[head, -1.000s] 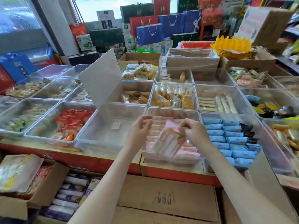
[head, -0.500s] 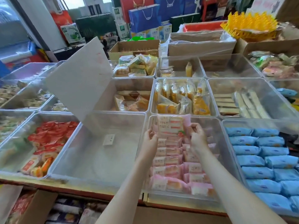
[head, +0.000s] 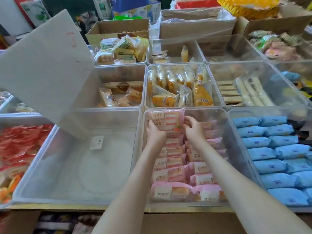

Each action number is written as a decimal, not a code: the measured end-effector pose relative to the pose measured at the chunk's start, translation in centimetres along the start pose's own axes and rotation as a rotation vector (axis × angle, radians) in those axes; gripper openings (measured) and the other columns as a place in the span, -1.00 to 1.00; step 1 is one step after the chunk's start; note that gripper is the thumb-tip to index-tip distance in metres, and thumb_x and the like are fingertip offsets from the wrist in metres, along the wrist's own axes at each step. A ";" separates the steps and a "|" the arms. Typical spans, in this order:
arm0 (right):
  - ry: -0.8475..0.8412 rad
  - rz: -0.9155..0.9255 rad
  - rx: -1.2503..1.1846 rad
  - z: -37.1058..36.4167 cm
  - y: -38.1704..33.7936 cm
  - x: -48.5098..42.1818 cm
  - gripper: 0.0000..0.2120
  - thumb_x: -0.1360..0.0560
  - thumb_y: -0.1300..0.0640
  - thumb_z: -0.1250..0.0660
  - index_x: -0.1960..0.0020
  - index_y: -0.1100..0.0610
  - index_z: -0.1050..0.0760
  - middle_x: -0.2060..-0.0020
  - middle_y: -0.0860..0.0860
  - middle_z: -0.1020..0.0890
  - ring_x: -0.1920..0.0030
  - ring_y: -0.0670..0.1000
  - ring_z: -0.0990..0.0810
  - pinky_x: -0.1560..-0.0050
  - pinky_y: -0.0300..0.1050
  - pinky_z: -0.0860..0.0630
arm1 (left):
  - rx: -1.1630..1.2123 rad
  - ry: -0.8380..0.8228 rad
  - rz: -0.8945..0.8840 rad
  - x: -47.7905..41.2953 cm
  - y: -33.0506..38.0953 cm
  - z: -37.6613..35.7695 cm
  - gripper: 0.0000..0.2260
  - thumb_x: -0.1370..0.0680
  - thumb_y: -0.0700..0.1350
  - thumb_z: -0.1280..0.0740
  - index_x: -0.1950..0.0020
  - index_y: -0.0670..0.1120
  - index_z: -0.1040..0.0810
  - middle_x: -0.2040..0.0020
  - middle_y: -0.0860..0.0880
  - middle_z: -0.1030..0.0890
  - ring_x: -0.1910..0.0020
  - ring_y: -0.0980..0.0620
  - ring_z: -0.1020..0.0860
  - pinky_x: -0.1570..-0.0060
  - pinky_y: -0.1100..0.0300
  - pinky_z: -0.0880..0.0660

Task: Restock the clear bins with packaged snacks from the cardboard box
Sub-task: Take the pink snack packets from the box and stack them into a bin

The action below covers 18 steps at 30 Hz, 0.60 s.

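Placement: left hand (head: 155,134) and right hand (head: 192,128) pinch a pink snack pack (head: 166,120), fingers (head: 188,120) curled on its edges, at the far end of the clear bin (head: 202,109); seating it comes next.

Bright, even light, soft shadows. Wide-angle bending at edges. Motion blur smears the yellow crinkled wrapper pile (head: 249,5) and the right-side clear plastic bins (head: 287,92); centre sharp.

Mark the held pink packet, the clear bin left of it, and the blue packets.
pink packet (head: 166,122), head view, printed front.
clear bin (head: 84,166), head view, bare floor.
blue packets (head: 270,166), head view, a middle wrapper.
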State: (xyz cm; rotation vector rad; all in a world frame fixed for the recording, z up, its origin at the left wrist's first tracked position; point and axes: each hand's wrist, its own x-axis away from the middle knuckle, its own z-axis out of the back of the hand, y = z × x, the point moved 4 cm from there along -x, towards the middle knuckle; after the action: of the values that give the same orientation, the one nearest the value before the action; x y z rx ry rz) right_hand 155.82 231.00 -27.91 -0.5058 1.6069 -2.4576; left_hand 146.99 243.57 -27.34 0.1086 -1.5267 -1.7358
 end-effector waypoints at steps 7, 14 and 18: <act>-0.028 -0.018 0.255 2.8 -3.4 4.9 -0.43 -0.56 0.26 -0.20 -0.53 0.09 -0.12 -0.48 0.05 -0.22 -0.45 0.08 -0.24 -0.38 -0.01 -0.26 | -0.080 0.057 0.050 3.1 1.1 -0.6 -0.33 -0.41 -0.26 -0.23 -0.51 -0.05 -0.14 -0.46 -0.11 -0.22 -0.32 -0.15 -0.40 -0.23 -0.14 -0.45; -0.042 0.163 0.445 11.0 -10.2 10.8 -0.69 -0.54 0.23 -0.26 -0.28 0.11 -0.46 -0.21 0.02 -0.51 -0.14 -0.03 -0.51 -0.09 -0.24 -0.41 | -0.152 -0.157 -0.202 13.0 7.9 -5.7 -0.50 -0.51 -0.21 -0.20 -0.46 -0.12 -0.25 -0.35 -0.12 -0.42 -0.26 -0.11 -0.47 -0.19 -0.07 -0.50; -0.009 0.199 0.469 17.2 -12.9 14.5 -0.78 -0.53 0.22 -0.28 -0.16 0.14 -0.54 -0.04 0.04 -0.61 -0.03 -0.01 -0.56 0.05 -0.31 -0.35 | -0.144 -0.191 -0.354 19.6 12.0 -8.5 -0.67 -0.56 -0.15 -0.19 -0.33 -0.13 -0.38 -0.20 -0.11 -0.56 -0.18 -0.08 -0.52 -0.16 0.04 -0.48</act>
State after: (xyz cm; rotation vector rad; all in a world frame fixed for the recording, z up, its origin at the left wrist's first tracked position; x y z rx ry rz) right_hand 149.25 216.99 -7.08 -0.2679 0.9657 -2.5467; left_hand 144.45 225.66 -10.86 0.1500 -1.5829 -2.1842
